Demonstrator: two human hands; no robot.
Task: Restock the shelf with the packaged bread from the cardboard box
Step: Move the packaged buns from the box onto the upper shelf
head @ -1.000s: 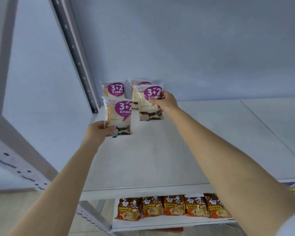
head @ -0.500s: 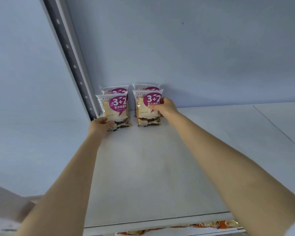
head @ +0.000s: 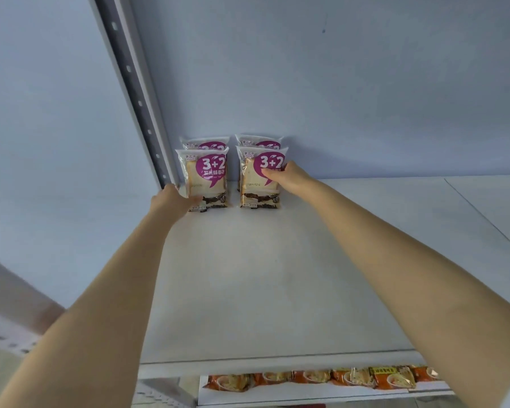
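**Four bread packs at the back-left corner of the upper shelf**

The front-left bread pack (head: 202, 179) and the front-right bread pack (head: 259, 178) stand upright, side by side with a narrow gap, on the white shelf (head: 262, 275). Directly behind them, against the pale back wall (head: 336, 83), stand the rear-left pack (head: 203, 141) and the rear-right pack (head: 259, 140), of which only the top edges show. The left hand (head: 171, 201) grasps the lower left corner of the front-left bread pack. The right hand (head: 289, 178) grasps the right edge of the front-right bread pack, thumb laid across its purple label. A perforated grey post (head: 136, 92) rises just left of the packs. Below the shelf's front lip, a row of orange noodle packets (head: 321, 376) lies on a lower shelf (head: 306, 391).
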